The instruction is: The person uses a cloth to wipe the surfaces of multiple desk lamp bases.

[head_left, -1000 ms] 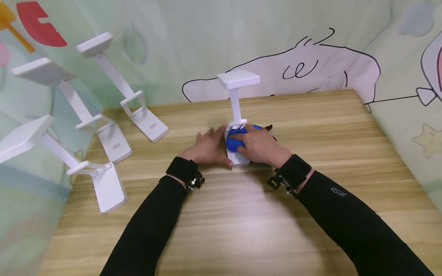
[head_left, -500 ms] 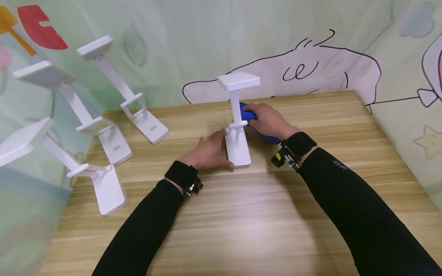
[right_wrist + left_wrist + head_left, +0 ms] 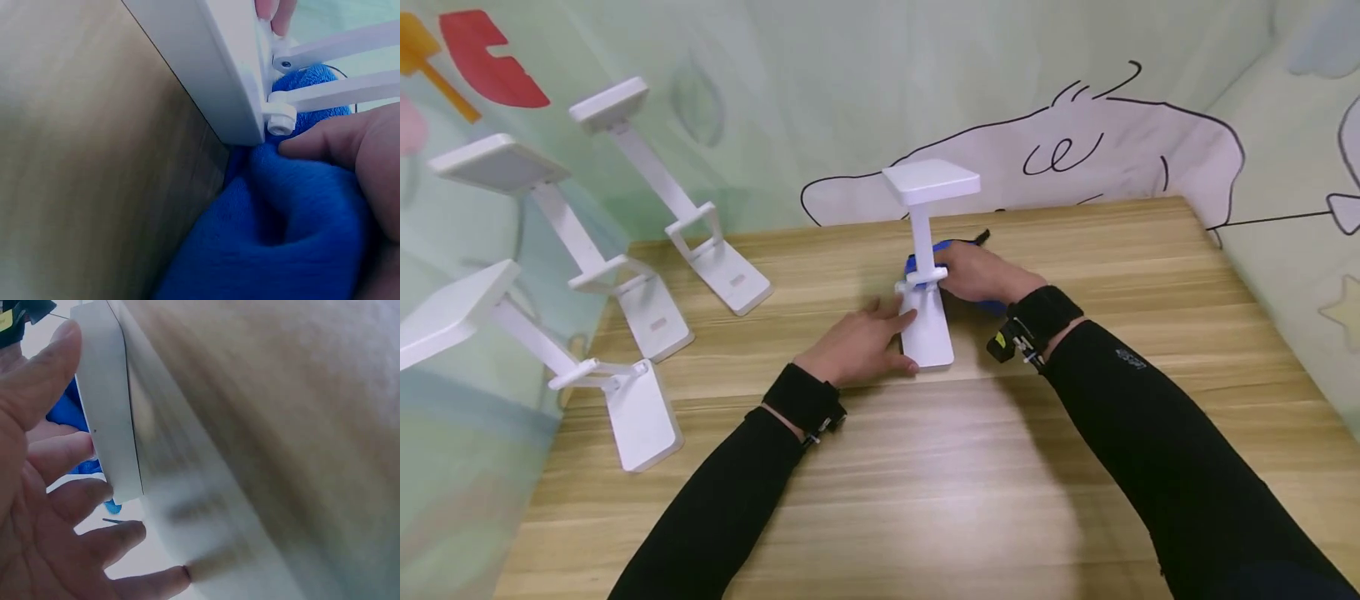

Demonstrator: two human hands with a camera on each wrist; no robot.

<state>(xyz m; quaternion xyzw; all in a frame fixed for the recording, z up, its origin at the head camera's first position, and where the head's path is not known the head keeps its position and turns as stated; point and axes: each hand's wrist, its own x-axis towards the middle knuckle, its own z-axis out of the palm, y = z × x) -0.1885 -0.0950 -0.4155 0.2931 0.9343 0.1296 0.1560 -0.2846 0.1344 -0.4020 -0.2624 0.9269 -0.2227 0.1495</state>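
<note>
A white desk lamp point(image 3: 928, 333) stands upright at the middle of the table, its square head tilted forward over its base. My left hand point(image 3: 857, 346) is at the base's left side, thumb and index finger touching its edge; in the left wrist view the fingers point(image 3: 81, 450) spread along the white base point(image 3: 103, 406). With my right hand point(image 3: 981, 273) I hold a blue cloth point(image 3: 294, 231) against the rear of the base, behind the hinge point(image 3: 282, 119). In the right wrist view the thumb presses the fluffy cloth close beside the hinge arms. My palm hides much of the cloth.
Three more white desk lamps stand in a row on the left: one at the back point(image 3: 730, 275), one in the middle point(image 3: 655, 321) and one in front point(image 3: 643, 421). The wooden table point(image 3: 925, 492) meets a printed wall covering point(image 3: 760, 100) at the back.
My right hand has moved the cloth from the top of the base, past the lamp's right side, to behind the hinge. My left index finger has shifted forward along the base edge.
</note>
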